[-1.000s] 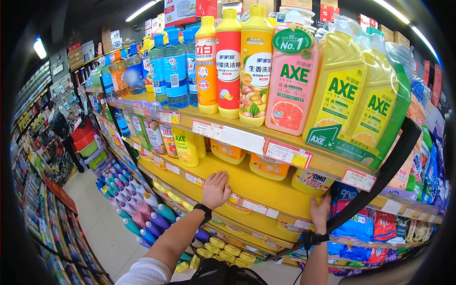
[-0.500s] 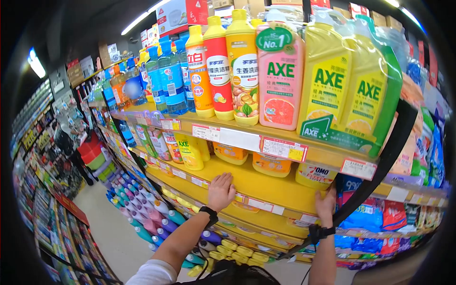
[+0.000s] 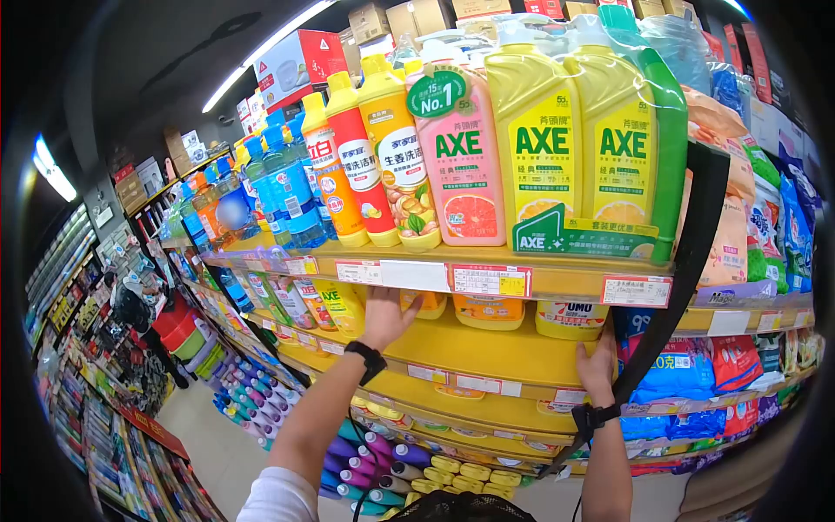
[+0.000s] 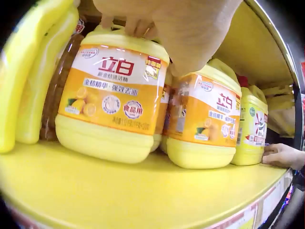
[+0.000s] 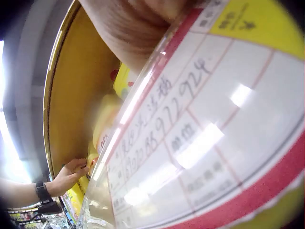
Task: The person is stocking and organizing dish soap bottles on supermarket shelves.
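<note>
Under the upper shelf, my left hand (image 3: 389, 317) reaches to a large yellow dish soap jug (image 4: 112, 95) with an orange label. In the left wrist view its fingers curl over the jug's top, and the thumb hangs down toward a second matching jug (image 4: 205, 114). At the shelf's right end my right hand (image 3: 597, 361) rests with extended fingers beside a yellow-green OMO jug (image 4: 251, 126), fingertips right at its base. All these jugs stand upright on the yellow shelf board (image 4: 109, 191); the upper shelf hides their tops in the head view.
The upper shelf edge with price tags (image 3: 491, 281) overhangs the jugs. Above stand AXE bottles (image 3: 535, 139) and other dish soaps. Yellow AXE bottles (image 3: 337, 304) sit left of my left hand. A black upright post (image 3: 674, 287) borders the right side, with detergent bags (image 3: 670, 374) beyond.
My left hand has moved from the front of the yellow board inward to the jug's top. The right hand stays at the shelf's right end. The head view has shifted, sliding the upper bottles left.
</note>
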`<action>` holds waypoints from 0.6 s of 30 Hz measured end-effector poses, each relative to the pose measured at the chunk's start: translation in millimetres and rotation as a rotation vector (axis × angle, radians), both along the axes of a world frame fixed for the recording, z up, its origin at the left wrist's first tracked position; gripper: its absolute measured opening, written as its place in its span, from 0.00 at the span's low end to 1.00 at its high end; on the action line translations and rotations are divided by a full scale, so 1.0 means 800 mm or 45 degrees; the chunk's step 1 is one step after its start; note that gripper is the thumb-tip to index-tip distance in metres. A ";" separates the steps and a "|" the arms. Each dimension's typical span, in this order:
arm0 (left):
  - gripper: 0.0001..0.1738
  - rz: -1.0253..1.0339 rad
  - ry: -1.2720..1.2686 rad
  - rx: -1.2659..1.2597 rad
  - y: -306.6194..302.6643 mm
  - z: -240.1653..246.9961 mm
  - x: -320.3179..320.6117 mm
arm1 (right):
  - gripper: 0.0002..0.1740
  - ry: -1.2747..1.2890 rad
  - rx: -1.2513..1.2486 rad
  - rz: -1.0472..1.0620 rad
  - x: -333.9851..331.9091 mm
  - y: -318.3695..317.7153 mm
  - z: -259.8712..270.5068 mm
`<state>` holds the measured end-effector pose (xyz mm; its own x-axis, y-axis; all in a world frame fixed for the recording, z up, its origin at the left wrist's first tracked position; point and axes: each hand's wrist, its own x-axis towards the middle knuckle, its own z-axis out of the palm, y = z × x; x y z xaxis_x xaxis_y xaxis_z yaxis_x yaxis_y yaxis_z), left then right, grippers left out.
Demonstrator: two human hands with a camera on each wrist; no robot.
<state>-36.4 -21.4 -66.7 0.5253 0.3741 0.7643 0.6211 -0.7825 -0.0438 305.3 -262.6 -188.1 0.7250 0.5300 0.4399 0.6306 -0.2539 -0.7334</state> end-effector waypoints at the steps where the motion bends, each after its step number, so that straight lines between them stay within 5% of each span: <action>1: 0.29 -0.030 0.019 0.000 0.005 0.011 0.001 | 0.40 -0.027 0.011 -0.010 0.002 0.002 -0.005; 8: 0.19 -0.114 0.235 -0.013 0.047 0.030 0.010 | 0.40 -0.042 0.014 -0.043 -0.001 0.002 -0.005; 18: 0.21 -0.072 0.349 -0.101 0.062 0.055 0.034 | 0.42 0.077 -0.115 0.016 -0.007 -0.007 0.017</action>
